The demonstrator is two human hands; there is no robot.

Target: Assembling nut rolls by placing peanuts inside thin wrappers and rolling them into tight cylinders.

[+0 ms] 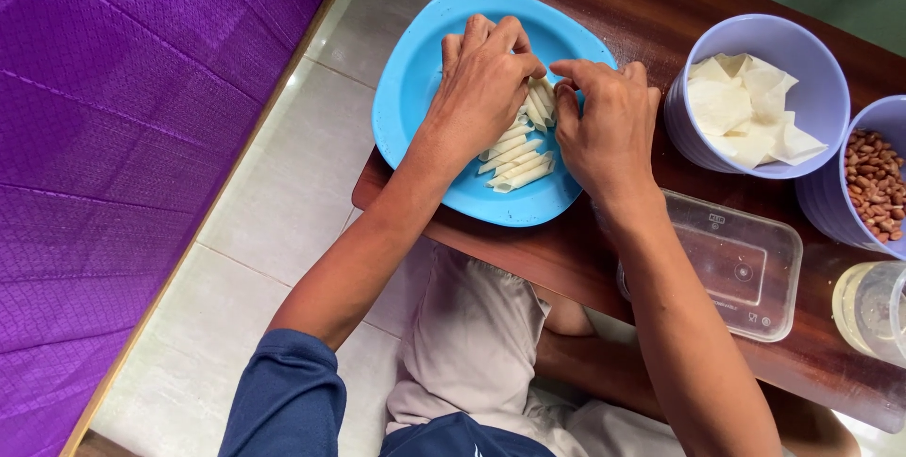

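Nearest, a clear lidded container point(731, 263) is set on the bench point(613, 259). Beyond it, pale rolled wrappers point(517, 160) on a blue plate point(411, 89) are pinched by the left hand point(483, 84) and right hand point(609, 126), fingers pressed together.

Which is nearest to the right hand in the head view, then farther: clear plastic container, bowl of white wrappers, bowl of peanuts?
From the right hand:
1. Bowl of white wrappers, just to its right.
2. Clear plastic container, below the wrist toward the table edge.
3. Bowl of peanuts, far right.

Rolls point(517, 157) in plate point(406, 98); bowls point(755, 42) right; container point(746, 263) nearer.
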